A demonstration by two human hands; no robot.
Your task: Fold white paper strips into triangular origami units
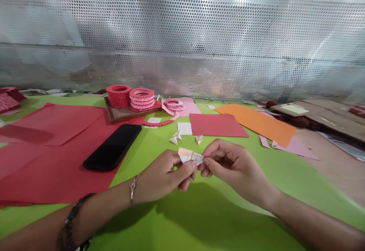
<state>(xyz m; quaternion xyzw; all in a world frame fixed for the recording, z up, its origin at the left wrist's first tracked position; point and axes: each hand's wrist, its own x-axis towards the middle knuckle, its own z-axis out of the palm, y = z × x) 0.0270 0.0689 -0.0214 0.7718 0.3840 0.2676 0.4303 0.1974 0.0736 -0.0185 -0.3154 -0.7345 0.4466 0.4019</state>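
A small folded piece of paper (190, 156), white with printed marks and a peach-coloured patch, is held up between both hands over the green tabletop. My left hand (164, 175) pinches its lower left part between thumb and fingers. With thumb and forefinger, my right hand (228, 163) grips its right corner. Just beyond my fingers lie small folded paper pieces (176, 137), and another folded piece (199, 139) sits to their right. A white paper square (184, 128) lies behind them, beside a red paper rectangle (218, 124).
A black phone (112, 147) rests on red sheets (59, 171) at left. Stacked red rings (119, 96) and pink rings (142, 99) stand on a brown board (125, 116). Orange paper (256, 123) and cardboard (327, 118) lie right. A perforated metal panel (182, 38) rises behind.
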